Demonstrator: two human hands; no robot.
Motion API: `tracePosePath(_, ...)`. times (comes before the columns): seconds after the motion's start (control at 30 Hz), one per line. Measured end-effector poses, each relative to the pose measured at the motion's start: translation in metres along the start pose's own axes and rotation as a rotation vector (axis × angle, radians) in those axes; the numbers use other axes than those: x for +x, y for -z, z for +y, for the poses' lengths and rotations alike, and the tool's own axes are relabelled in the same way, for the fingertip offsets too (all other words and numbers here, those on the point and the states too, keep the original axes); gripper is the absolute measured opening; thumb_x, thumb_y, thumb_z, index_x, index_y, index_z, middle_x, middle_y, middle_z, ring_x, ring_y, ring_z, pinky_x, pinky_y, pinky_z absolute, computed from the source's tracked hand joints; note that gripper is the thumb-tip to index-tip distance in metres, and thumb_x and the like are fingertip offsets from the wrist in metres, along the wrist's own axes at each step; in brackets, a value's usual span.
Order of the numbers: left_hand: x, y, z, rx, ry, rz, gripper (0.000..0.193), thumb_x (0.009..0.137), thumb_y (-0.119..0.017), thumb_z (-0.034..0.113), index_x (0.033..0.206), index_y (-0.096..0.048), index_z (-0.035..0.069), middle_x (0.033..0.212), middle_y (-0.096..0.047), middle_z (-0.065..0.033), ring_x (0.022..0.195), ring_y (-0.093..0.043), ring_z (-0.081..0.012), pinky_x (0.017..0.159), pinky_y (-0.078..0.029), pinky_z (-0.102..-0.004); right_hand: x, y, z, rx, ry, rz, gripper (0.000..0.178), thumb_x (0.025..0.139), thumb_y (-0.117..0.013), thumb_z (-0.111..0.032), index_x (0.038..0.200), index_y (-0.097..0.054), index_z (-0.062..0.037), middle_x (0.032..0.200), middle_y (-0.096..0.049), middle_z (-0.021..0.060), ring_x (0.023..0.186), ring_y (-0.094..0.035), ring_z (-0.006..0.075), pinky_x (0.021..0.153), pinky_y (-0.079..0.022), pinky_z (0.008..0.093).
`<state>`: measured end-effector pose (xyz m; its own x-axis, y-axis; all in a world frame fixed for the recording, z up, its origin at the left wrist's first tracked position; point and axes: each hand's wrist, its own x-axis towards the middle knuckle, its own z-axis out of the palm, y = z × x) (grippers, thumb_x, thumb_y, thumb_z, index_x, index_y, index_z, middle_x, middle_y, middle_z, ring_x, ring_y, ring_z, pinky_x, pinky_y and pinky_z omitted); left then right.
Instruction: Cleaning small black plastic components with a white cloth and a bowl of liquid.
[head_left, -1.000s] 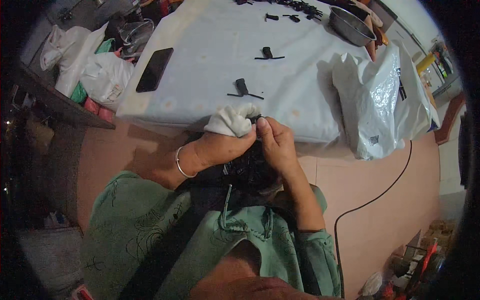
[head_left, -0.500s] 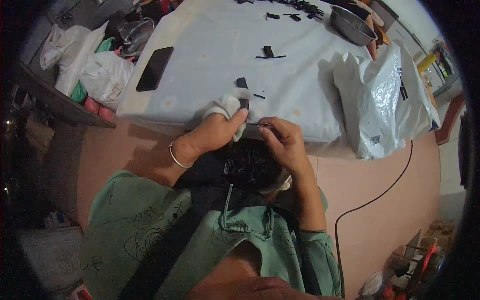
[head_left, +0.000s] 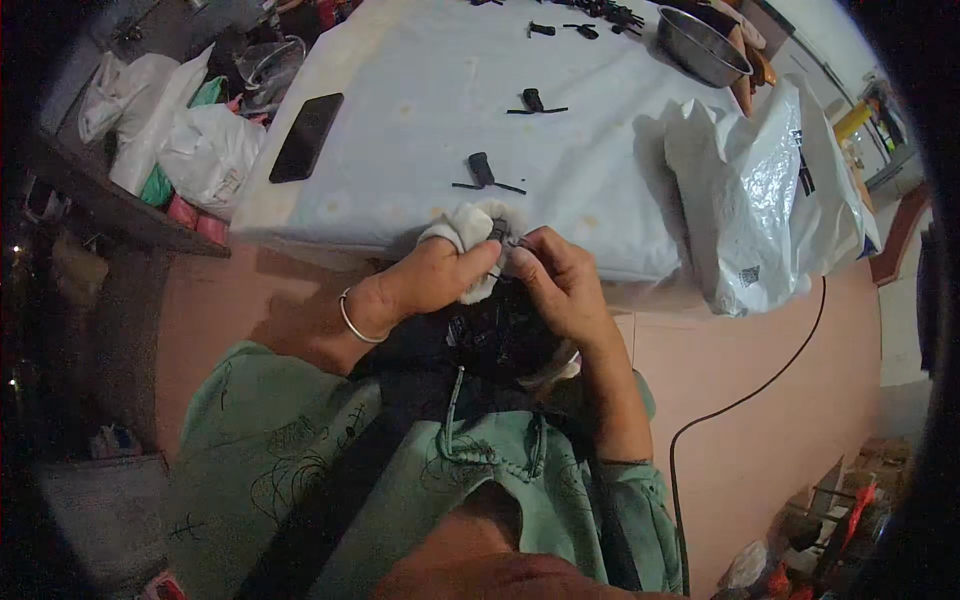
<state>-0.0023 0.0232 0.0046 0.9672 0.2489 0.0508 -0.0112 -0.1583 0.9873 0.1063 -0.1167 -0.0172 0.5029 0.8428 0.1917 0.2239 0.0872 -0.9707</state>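
Note:
My left hand is closed around a bunched white cloth and a small black piece, its thumb pressing on the piece. Against the right side of that piece, my right hand pinches with thumb and fingertips; what it grips is too small and covered to make out. Just beyond the hands, on the white-covered table, lies a black cylindrical part with a thin strip sticking out at each side. A similar black part sits farther back.
More black parts are heaped at the far edge near a metal bowl. A white plastic bag stands on the right, a dark phone lies left. Black plastic rests below my hands. A cable crosses the floor.
My right hand has moved slightly left and up, bringing its fingertips against the black piece. The cloth has shifted right in my left hand, uncovering more of the nearest part on the table.

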Motion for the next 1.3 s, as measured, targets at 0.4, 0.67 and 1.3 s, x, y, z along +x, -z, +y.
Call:
tracePosePath(0.4, -0.006, -0.01, 0.01, -0.11, -0.033, -0.038, 0.027, 0.083, -0.044, 0.007, 0.11, -0.046, 0.003, 0.07, -0.049, 0.0008, 0.061, -0.046, -0.0061, 0.052, -0.038, -0.0215, -0.001, -0.013, 0.003, 0.049, -0.009, 0.164, 0.013, 0.082, -0.059, -0.011, 0.075, -0.053, -0.0018, 0.067, -0.049, -0.0045, 0.062, -0.041, 0.0023, 0.056, -0.036, 0.0176)
tracePosePath(0.67, 0.0, -0.009, -0.01, 0.146, -0.159, 0.093, 0.019, 0.081, -0.046, 0.006, 0.099, -0.049, 0.003, 0.078, -0.052, -0.0071, 0.067, -0.052, -0.0195, 0.06, -0.042, -0.0303, 0.002, -0.007, -0.006, -0.307, 0.04, 0.011, 0.028, 0.09, -0.048, -0.02, 0.071, -0.049, -0.0005, 0.063, -0.042, -0.0055, 0.062, -0.036, 0.0059, 0.054, -0.035, 0.0222)
tracePosePath(1.3, -0.012, 0.019, 0.022, 0.265, 0.002, -0.104, 0.024, 0.082, -0.052, 0.014, 0.101, -0.056, 0.0, 0.097, -0.058, -0.016, 0.091, -0.056, -0.0263, 0.082, -0.042, -0.031, 0.055, -0.011, 0.008, -1.121, 0.119, 0.232, 0.015, 0.077, -0.059, -0.02, 0.08, -0.055, -0.0052, 0.067, -0.058, 0.0148, 0.062, -0.057, 0.034, 0.055, -0.046, 0.0408)
